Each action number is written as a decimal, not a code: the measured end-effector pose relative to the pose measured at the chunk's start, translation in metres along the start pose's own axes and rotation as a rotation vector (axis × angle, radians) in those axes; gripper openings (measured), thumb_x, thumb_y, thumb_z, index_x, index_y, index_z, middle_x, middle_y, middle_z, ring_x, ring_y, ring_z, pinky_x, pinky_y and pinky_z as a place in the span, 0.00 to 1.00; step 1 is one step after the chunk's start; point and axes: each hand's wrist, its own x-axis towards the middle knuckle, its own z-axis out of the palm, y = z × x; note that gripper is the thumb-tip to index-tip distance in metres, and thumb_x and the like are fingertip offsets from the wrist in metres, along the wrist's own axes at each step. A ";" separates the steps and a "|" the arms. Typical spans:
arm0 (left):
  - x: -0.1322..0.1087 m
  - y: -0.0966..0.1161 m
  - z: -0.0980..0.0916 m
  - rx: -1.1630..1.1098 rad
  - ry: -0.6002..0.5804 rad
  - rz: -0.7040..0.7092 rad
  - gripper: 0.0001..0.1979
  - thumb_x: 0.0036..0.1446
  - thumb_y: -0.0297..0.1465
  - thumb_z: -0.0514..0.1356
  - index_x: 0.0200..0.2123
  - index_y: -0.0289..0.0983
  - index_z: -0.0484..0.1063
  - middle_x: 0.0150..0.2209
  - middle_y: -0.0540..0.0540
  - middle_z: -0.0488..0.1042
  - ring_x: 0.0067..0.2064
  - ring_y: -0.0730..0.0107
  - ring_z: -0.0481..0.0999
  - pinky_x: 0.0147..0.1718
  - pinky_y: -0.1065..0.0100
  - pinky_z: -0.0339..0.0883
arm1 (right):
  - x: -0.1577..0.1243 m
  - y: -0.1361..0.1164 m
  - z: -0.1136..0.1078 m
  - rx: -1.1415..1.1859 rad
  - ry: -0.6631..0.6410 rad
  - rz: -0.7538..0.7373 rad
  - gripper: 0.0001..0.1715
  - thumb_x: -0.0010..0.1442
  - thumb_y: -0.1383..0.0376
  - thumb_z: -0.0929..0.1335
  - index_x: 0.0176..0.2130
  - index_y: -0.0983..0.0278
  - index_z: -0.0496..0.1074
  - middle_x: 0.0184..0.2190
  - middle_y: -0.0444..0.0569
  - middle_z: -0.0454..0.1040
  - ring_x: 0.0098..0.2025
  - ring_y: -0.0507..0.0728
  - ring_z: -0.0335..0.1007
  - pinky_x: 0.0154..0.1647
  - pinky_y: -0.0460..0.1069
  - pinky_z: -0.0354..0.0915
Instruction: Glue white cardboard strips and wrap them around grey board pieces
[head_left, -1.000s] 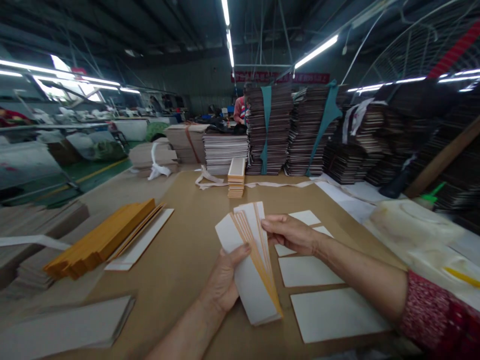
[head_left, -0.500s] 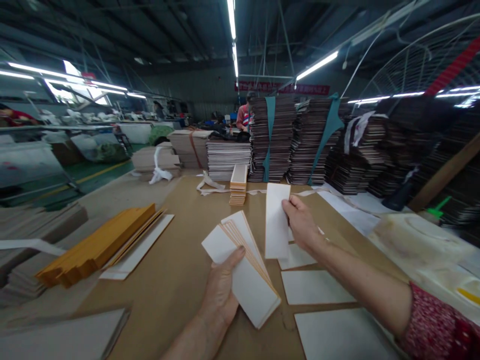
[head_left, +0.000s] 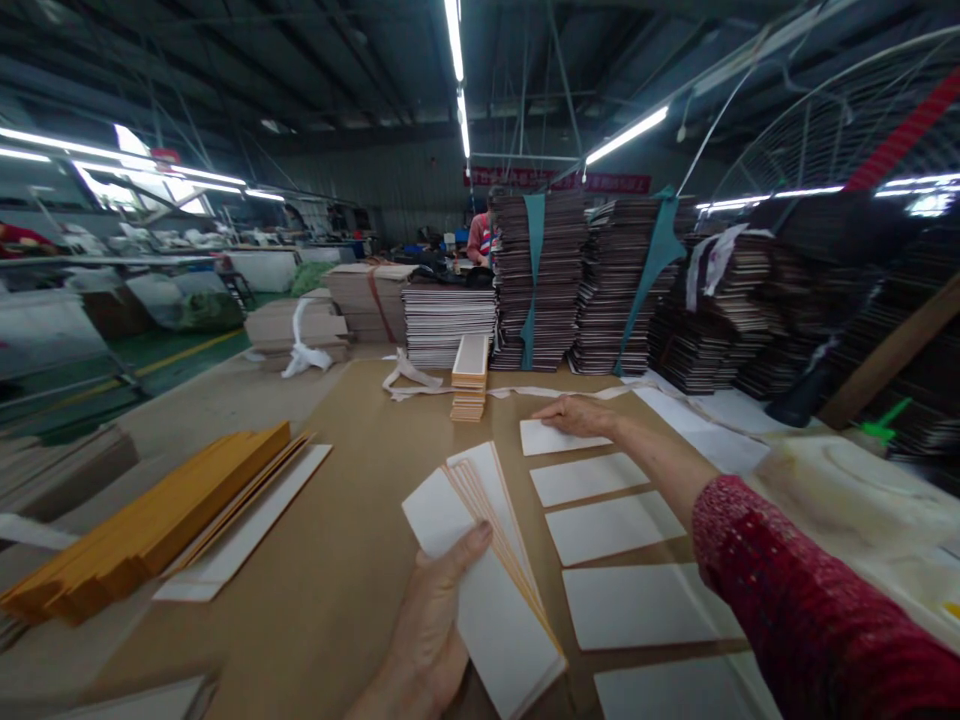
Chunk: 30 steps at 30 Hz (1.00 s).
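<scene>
Card stack point(head_left: 470, 378) beyond R hand point(head_left: 574, 415)

Nearest white card point(head_left: 675, 695) cut off by bottom edge; farthest card point(head_left: 551, 438) partly under right hand point(head_left: 574, 415).

Brown paper-covered table point(head_left: 352, 520) spans near to far; orange strip stack point(head_left: 142, 525) lies near left, with a long white strip point(head_left: 247, 535) just beside it on the right; small orange-edged card pile point(head_left: 469, 385) stands far centre; white ribbon point(head_left: 409, 375) lies just left of it; grey board stack point(head_left: 448, 325) and dark board stacks point(head_left: 622, 290) line the far edge, one bound by a teal strap point(head_left: 531, 270); wire fan guard point(head_left: 840, 110) hangs upper right; green-capped bottle point(head_left: 877, 425) stands at right; tube lights point(head_left: 457, 60) run overhead.
</scene>
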 end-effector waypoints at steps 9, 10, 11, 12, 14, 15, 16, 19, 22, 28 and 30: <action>-0.001 0.002 0.001 0.033 0.013 -0.007 0.36 0.40 0.29 0.77 0.55 0.34 0.73 0.41 0.36 0.84 0.39 0.47 0.85 0.40 0.53 0.79 | 0.007 0.016 0.027 0.086 -0.048 -0.034 0.16 0.69 0.57 0.68 0.52 0.62 0.74 0.52 0.51 0.74 0.50 0.60 0.73 0.53 0.60 0.70; -0.002 0.002 0.002 0.035 0.027 -0.007 0.35 0.40 0.29 0.77 0.54 0.34 0.73 0.40 0.37 0.84 0.37 0.48 0.85 0.40 0.53 0.79 | 0.007 0.017 0.031 0.093 -0.036 -0.032 0.15 0.69 0.57 0.68 0.52 0.62 0.73 0.53 0.52 0.74 0.51 0.60 0.72 0.54 0.60 0.70; -0.002 0.003 0.002 0.033 0.038 -0.004 0.34 0.40 0.29 0.76 0.53 0.34 0.73 0.39 0.37 0.84 0.36 0.49 0.85 0.39 0.54 0.80 | 0.007 0.017 0.034 0.102 -0.022 -0.026 0.15 0.69 0.57 0.68 0.52 0.62 0.73 0.54 0.52 0.73 0.52 0.60 0.72 0.54 0.60 0.69; -0.002 0.003 0.003 0.029 0.042 0.000 0.34 0.39 0.29 0.76 0.53 0.34 0.74 0.39 0.38 0.84 0.35 0.51 0.85 0.39 0.54 0.80 | 0.006 0.018 0.037 0.113 -0.006 -0.018 0.15 0.69 0.58 0.68 0.52 0.62 0.73 0.54 0.53 0.73 0.53 0.60 0.71 0.55 0.61 0.69; -0.002 0.003 0.004 0.019 0.026 0.010 0.35 0.38 0.28 0.76 0.53 0.35 0.73 0.38 0.39 0.84 0.34 0.52 0.85 0.38 0.55 0.79 | 0.002 0.017 0.039 0.151 0.027 0.003 0.16 0.68 0.58 0.69 0.52 0.63 0.73 0.54 0.53 0.73 0.53 0.61 0.71 0.55 0.62 0.68; -0.001 0.003 0.004 0.016 0.011 0.018 0.36 0.37 0.28 0.77 0.53 0.35 0.74 0.38 0.39 0.84 0.34 0.52 0.85 0.38 0.56 0.79 | 0.000 0.015 0.039 0.179 0.044 0.012 0.16 0.68 0.58 0.69 0.52 0.63 0.73 0.54 0.53 0.73 0.53 0.61 0.71 0.55 0.62 0.68; -0.001 0.003 0.003 0.013 -0.007 0.028 0.35 0.37 0.28 0.77 0.52 0.34 0.74 0.37 0.39 0.84 0.35 0.51 0.85 0.38 0.56 0.79 | -0.002 0.011 0.038 0.214 0.062 0.019 0.16 0.68 0.58 0.69 0.51 0.63 0.73 0.54 0.53 0.72 0.54 0.61 0.71 0.56 0.62 0.68; 0.002 0.000 0.002 -0.004 -0.025 0.059 0.32 0.36 0.29 0.78 0.47 0.33 0.76 0.36 0.39 0.84 0.34 0.53 0.84 0.38 0.57 0.78 | -0.012 -0.010 0.032 0.371 0.115 0.029 0.17 0.67 0.57 0.70 0.51 0.64 0.73 0.54 0.53 0.72 0.55 0.62 0.70 0.57 0.63 0.66; 0.006 -0.001 0.001 -0.042 -0.038 0.093 0.29 0.36 0.30 0.77 0.45 0.33 0.76 0.37 0.39 0.84 0.33 0.54 0.84 0.38 0.57 0.78 | -0.029 -0.052 0.028 0.609 0.115 0.017 0.23 0.69 0.50 0.66 0.53 0.64 0.73 0.53 0.54 0.74 0.52 0.61 0.72 0.54 0.62 0.68; 0.003 0.000 -0.001 -0.120 -0.270 0.185 0.31 0.40 0.29 0.77 0.51 0.33 0.76 0.42 0.39 0.84 0.38 0.56 0.84 0.41 0.61 0.76 | -0.081 -0.143 0.039 1.045 -0.109 -0.056 0.31 0.60 0.41 0.70 0.48 0.63 0.79 0.40 0.52 0.81 0.43 0.59 0.77 0.47 0.54 0.71; -0.002 0.001 -0.002 -0.129 -0.352 0.200 0.31 0.42 0.29 0.76 0.52 0.34 0.76 0.43 0.39 0.84 0.39 0.56 0.84 0.43 0.61 0.76 | -0.091 -0.161 0.042 1.145 -0.123 -0.041 0.29 0.61 0.42 0.70 0.44 0.63 0.80 0.38 0.51 0.81 0.41 0.58 0.78 0.48 0.54 0.71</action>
